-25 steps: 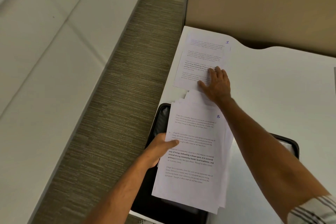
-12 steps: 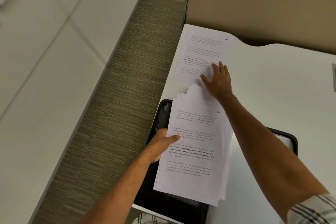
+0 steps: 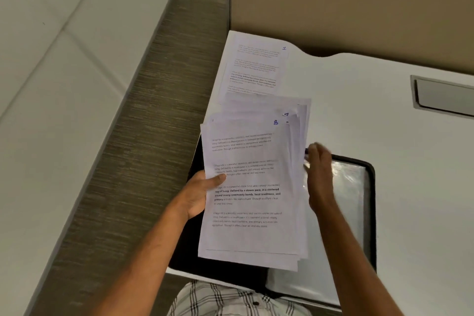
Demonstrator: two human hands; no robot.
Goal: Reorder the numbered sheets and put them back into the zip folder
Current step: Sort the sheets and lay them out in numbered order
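White paper stack (image 3: 251, 187), sheet 8 on top, gripped by left hand (image 3: 198, 194); right hand (image 3: 319, 174) pinches its right edge, blurred, over the zip folder (image 3: 359, 213).

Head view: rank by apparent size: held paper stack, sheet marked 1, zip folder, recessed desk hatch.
1. zip folder, though partly covered
2. held paper stack, nearer the camera, so its lead over the next is unsure
3. sheet marked 1, bottom edge hidden
4. recessed desk hatch, cropped

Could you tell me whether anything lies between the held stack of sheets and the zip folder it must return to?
Nothing visible does. The stack, gripped by the left hand, hangs directly above the open folder; sheet 1 lies apart, farther up the table.
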